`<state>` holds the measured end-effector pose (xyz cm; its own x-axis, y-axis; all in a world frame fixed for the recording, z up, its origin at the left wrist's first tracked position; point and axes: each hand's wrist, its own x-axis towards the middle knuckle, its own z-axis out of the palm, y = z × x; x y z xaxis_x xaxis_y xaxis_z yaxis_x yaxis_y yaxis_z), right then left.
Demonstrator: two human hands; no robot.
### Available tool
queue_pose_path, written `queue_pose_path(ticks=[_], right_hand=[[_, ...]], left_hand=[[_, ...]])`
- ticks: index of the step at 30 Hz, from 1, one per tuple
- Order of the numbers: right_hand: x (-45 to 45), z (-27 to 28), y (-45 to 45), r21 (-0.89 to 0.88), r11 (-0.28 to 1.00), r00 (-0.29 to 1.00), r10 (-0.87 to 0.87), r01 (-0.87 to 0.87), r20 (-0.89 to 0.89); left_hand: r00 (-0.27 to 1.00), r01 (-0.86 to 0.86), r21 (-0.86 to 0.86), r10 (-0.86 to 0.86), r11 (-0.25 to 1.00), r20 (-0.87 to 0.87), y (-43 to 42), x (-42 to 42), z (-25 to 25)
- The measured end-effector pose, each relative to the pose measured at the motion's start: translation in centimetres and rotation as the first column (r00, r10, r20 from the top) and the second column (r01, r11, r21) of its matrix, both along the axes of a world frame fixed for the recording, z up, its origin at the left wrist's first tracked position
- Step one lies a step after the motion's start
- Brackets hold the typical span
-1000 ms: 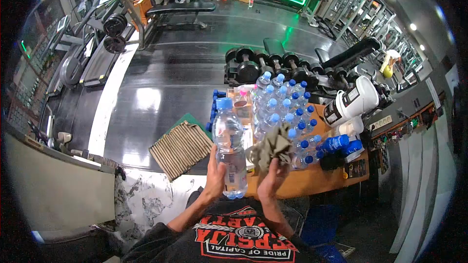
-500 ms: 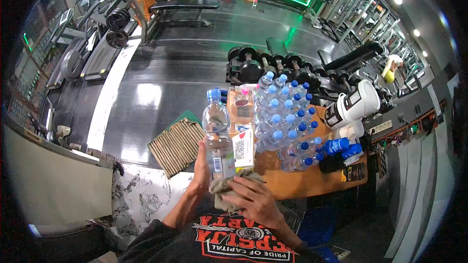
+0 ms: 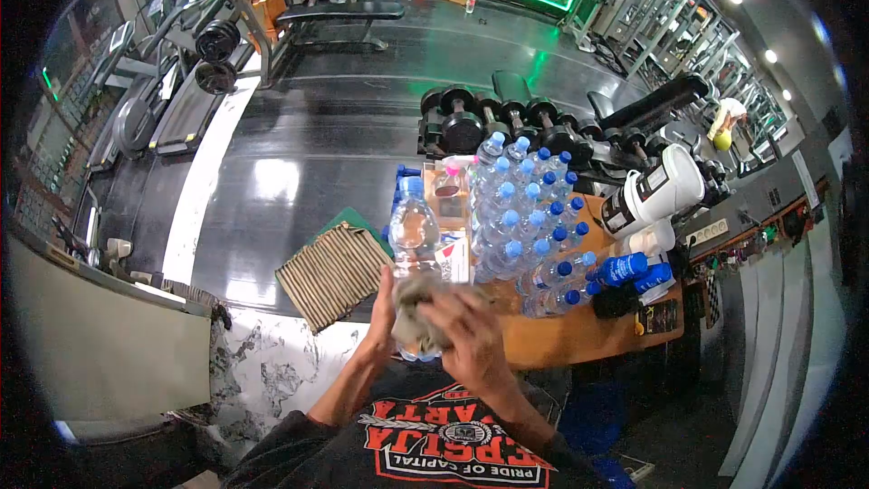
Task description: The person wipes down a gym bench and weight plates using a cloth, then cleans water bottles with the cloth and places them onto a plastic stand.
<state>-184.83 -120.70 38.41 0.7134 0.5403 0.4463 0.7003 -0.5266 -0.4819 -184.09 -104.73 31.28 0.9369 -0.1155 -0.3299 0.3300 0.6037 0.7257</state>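
Note:
A clear plastic bottle (image 3: 415,234) with a light blue cap stands upright in front of me, held by my left hand (image 3: 381,326) at its left side. My right hand (image 3: 469,337) presses a crumpled grey-green cloth (image 3: 418,315) against the lower half of the bottle, which the cloth mostly covers. The fingers of my right hand are blurred over the cloth. Just right of the held bottle, many capped water bottles (image 3: 509,228) are grouped on a wooden table (image 3: 579,340). Behind the held bottle is a small white box (image 3: 455,261).
White tubs (image 3: 668,183) and blue containers (image 3: 622,268) are at the table's right. A striped cloth or mat (image 3: 331,277) lies left of the bottle. Dumbbells (image 3: 462,129) are racked beyond the table, and treadmills (image 3: 186,113) stand far left.
My right hand has brought the cloth from beside the bottle onto it, then higher along its lower half. The bottle has turned and shifted slightly in my left hand.

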Motion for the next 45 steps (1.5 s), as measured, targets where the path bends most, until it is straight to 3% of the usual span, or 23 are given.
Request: queue_pose_path(ticks=[1,3,4,7,12,13,15,17,19,20,21,24,27,29,31,33,34,37,39,40,41,43,45], right_hand=[[-1.0,-0.5,-0.5,-0.063,0.994,0.996,0.087,-0.088,-0.009],[-2.3,-1.8,-2.1,-0.055,0.974,0.975,0.216,-0.218,-0.045],[-2.6,-2.0,-2.8,-0.045,0.940,0.939,0.334,-0.338,-0.082],[-2.9,-1.0,-4.0,0.160,0.923,0.878,0.382,-0.349,-0.289],[-0.4,-1.3,-3.4,0.368,0.930,0.992,0.025,0.021,-0.120],[0.2,-0.7,-2.9,0.368,0.929,0.993,0.016,0.028,-0.117],[1.4,1.2,-1.6,0.203,0.975,0.994,-0.071,0.087,-0.085],[0.8,-0.8,-1.1,0.120,0.992,0.993,-0.035,0.049,-0.111],[-0.6,-1.7,-1.3,0.002,1.000,0.996,0.024,-0.025,0.080],[-1.6,-1.8,-1.7,-0.035,0.997,0.998,0.064,-0.063,0.028],[-2.4,-2.2,-2.2,-0.037,0.997,0.997,0.067,-0.066,0.027],[-3.0,-2.6,-3.7,0.000,0.957,0.948,0.286,-0.289,-0.137],[-1.9,-0.9,-5.7,0.082,0.945,0.895,0.325,-0.316,-0.305],[-0.5,-0.3,-6.1,0.074,0.953,0.904,0.303,-0.295,-0.301],[0.9,0.0,-5.5,0.152,0.986,0.984,0.086,-0.062,-0.156],[1.2,-0.1,-2.9,0.235,0.971,0.986,0.000,0.039,-0.166],[1.1,-0.9,-1.9,0.135,0.991,0.991,0.010,0.008,-0.131],[-0.5,-1.9,-0.8,-0.042,0.999,1.000,0.016,-0.015,0.016],[-2.0,-2.3,-1.8,-0.134,0.972,0.981,0.185,-0.193,-0.065],[-2.4,-2.3,-2.4,-0.140,0.951,0.960,0.263,-0.275,-0.100],[-2.6,-2.5,-3.1,-0.139,0.949,0.958,0.269,-0.282,-0.102],[-2.5,-2.6,-4.5,0.084,0.884,0.834,0.463,-0.461,-0.298],[-1.9,-1.8,-5.7,0.180,0.882,0.785,0.470,-0.436,-0.404]], left_hand=[[0.992,0.098,-0.149,-0.107,0.984,-0.059,1.1,-0.2,-1.6],[0.998,0.037,-0.214,-0.047,0.976,-0.044,1.6,0.1,-0.4],[0.994,-0.034,-0.075,0.025,0.997,-0.110,1.6,-0.1,0.8],[0.999,0.041,-0.098,-0.043,0.994,-0.013,2.1,-0.1,0.3],[0.992,0.046,-0.121,-0.059,0.992,-0.110,-0.2,-0.9,2.2],[0.980,0.036,-0.216,-0.077,0.976,-0.183,-0.6,-0.8,0.7],[0.989,0.050,-0.114,-0.065,0.992,-0.133,-1.6,-0.8,1.9],[0.987,0.025,0.007,-0.023,1.000,-0.158,-2.0,-0.9,3.1],[0.984,0.054,-0.123,-0.073,0.991,-0.160,-1.1,-0.4,1.6],[0.996,0.045,-0.002,-0.045,0.999,-0.076,-0.9,-0.4,1.7],[0.988,0.065,-0.158,-0.086,0.985,-0.127,-0.6,0.1,0.6],[0.990,0.112,-0.229,-0.127,0.967,-0.052,0.1,-0.5,-1.7],[0.995,0.100,-0.182,-0.095,0.978,0.041,0.0,-0.6,-4.0],[0.989,0.079,-0.178,-0.100,0.981,-0.111,-0.7,-0.9,-1.3],[0.984,0.109,-0.325,-0.147,0.940,-0.096,-0.7,-1.2,-2.0],[0.979,0.062,-0.235,-0.105,0.970,-0.177,-1.8,-1.6,-0.2],[0.977,0.046,-0.298,-0.105,0.954,-0.185,-2.2,-1.7,-1.0],[0.999,0.027,0.120,-0.031,0.992,0.027,-1.3,-2.3,0.4],[0.995,0.066,-0.464,-0.092,0.883,-0.033,-0.2,-1.9,-4.3],[0.995,0.081,-0.458,-0.101,0.885,-0.020,0.3,-1.2,-5.6],[0.994,0.068,-0.251,-0.086,0.966,-0.061,0.4,-1.4,-4.1],[0.984,-0.029,-0.165,-0.001,0.986,-0.180,0.0,-1.6,-0.8],[0.991,-0.026,-0.163,0.004,0.986,-0.131,0.1,-1.2,-1.4]])
